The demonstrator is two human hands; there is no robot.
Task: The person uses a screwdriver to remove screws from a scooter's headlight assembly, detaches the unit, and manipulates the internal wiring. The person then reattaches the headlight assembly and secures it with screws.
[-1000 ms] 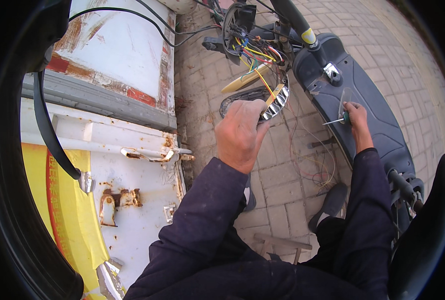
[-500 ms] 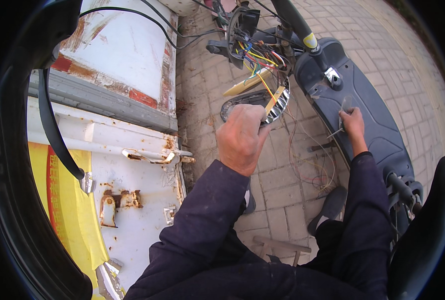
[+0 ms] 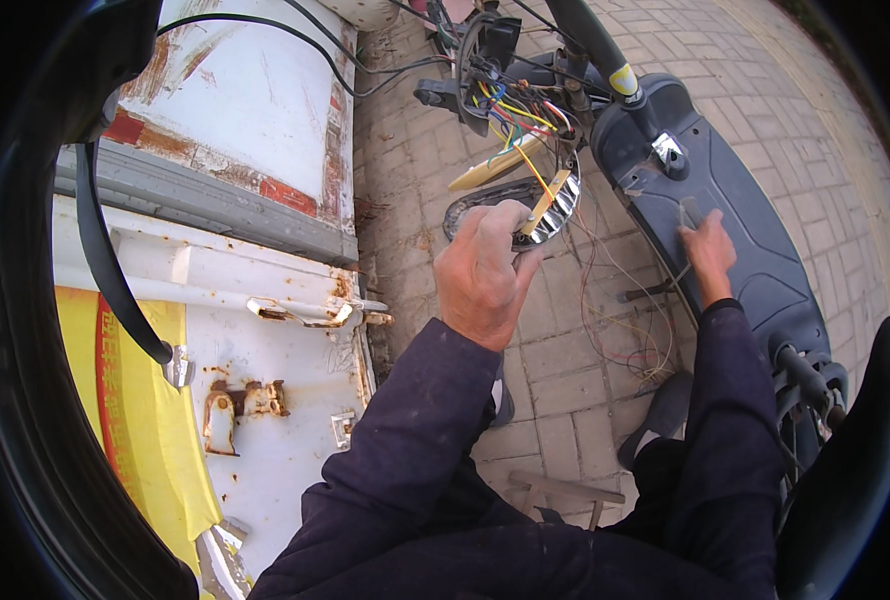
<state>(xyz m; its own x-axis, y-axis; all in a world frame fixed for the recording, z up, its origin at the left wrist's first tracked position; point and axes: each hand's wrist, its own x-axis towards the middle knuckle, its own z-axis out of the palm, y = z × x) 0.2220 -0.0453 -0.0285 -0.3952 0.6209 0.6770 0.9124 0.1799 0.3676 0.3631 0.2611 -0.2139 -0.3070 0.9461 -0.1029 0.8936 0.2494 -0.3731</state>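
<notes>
My left hand (image 3: 480, 270) grips the edge of a lamp housing (image 3: 557, 210) with a shiny reflector and a pale strip fitted across it. Coloured wires (image 3: 515, 115) run from it up to the opened, dark front part (image 3: 470, 80) of a scooter. My right hand (image 3: 705, 250) is over the dark footboard (image 3: 745, 260), closed on a screwdriver (image 3: 681, 275) whose thin shaft points down-left. Its fingertips are at a clear plastic piece (image 3: 690, 210); whether they hold that too I cannot tell. A cream panel (image 3: 480, 170) sits behind the housing.
Rusty white metal panels (image 3: 255, 480) with a yellow banner (image 3: 140, 400) fill the left. A thick black bar (image 3: 592, 45) rises at the top. Thin loose wires (image 3: 620, 355) trail over the paving (image 3: 555, 380) near my shoes (image 3: 655, 420) and a small wooden stool (image 3: 565, 485).
My right hand has moved slightly left, and the screwdriver has tilted from nearly level to pointing steeply down-left, its green handle now hidden. My left hand has barely moved.
</notes>
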